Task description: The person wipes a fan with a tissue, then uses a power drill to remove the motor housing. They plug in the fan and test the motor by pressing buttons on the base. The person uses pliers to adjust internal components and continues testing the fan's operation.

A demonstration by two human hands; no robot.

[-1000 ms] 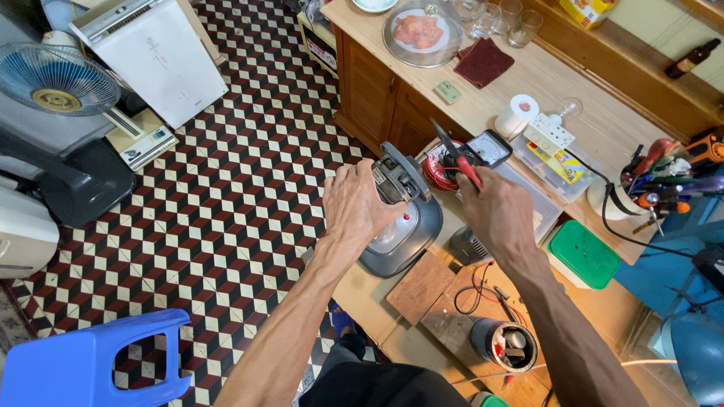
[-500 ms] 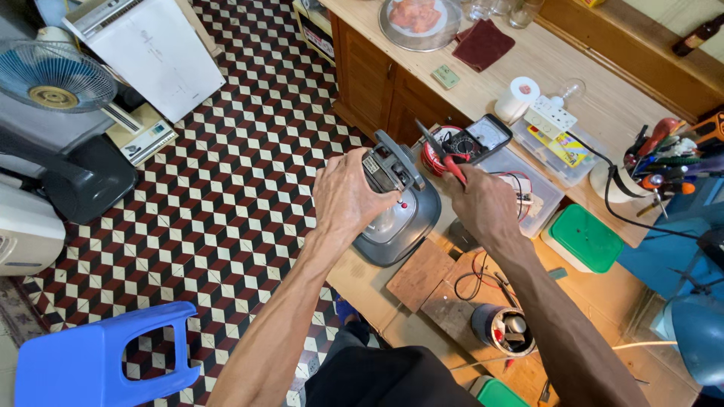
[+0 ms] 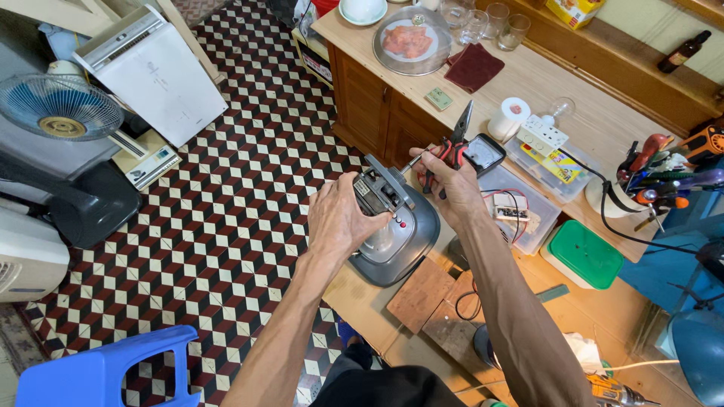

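Note:
My left hand [image 3: 337,218] grips the top of a grey appliance base [image 3: 398,243], closed around its dark boxy upper part [image 3: 379,190], at the near edge of a wooden worktable [image 3: 367,298]. Two small red buttons show on the grey body. My right hand [image 3: 446,179] holds red-handled long-nose pliers [image 3: 455,136] with the jaws pointing up, together with a thin metal tool [image 3: 410,161] that points toward the appliance. Both hands are close together over the appliance.
A clear plastic box with wires [image 3: 519,206], a green-lidded container [image 3: 586,255], a white power strip [image 3: 541,135], a tape roll [image 3: 507,118], a covered plate [image 3: 408,44] and glasses [image 3: 486,20] lie on the wooden surfaces. A fan [image 3: 60,107], white appliance [image 3: 154,70] and blue stool [image 3: 98,371] stand on the patterned floor.
My right hand has lifted the pliers so the jaws now point upward. The view has shifted slightly; my left hand keeps its grip on the appliance.

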